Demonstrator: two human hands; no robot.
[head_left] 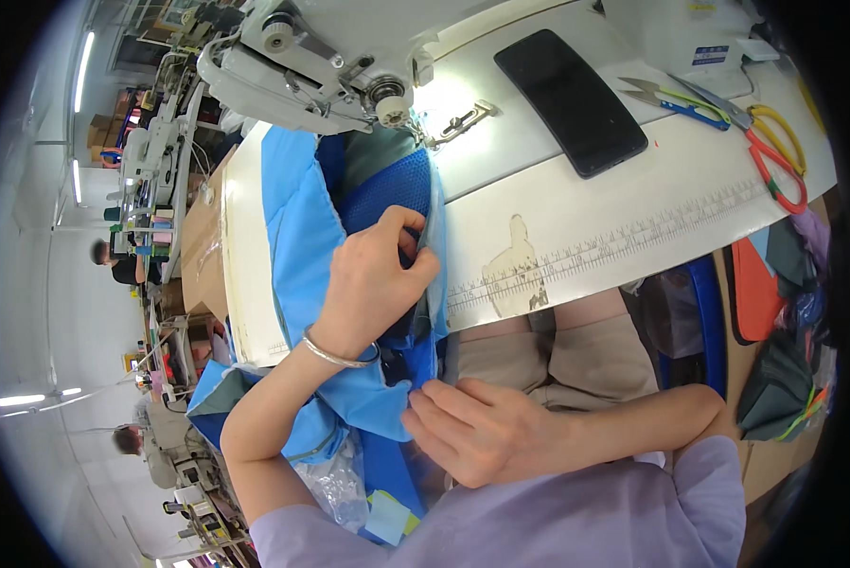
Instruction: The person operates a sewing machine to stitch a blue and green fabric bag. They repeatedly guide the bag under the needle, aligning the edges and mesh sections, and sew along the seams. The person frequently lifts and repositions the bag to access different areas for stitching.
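A sewing machine (pixel 321 57) has light blue fabric (pixel 297 227) with dark blue mesh (pixel 382 189) under its needle area. My left hand (pixel 373 275), below a silver bangle (pixel 335 352), is closed on the fabric near the mesh, fingers curled at its grey-edged strip. Lower down, off the table's front edge, my right hand (pixel 468 431) pinches the blue fabric's edge between bent fingers, with the fingertips partly hidden. More blue fabric and a clear plastic bag (pixel 335 478) hang at the lower left.
On the table (pixel 614 227) are a black phone (pixel 569 99), scissors (pixel 775 170) and blue-handled snips (pixel 690 109). Fabric pieces (pixel 775 398) pile at the right. Other sewing machines line the left background, where two other people (pixel 122 265) are visible.
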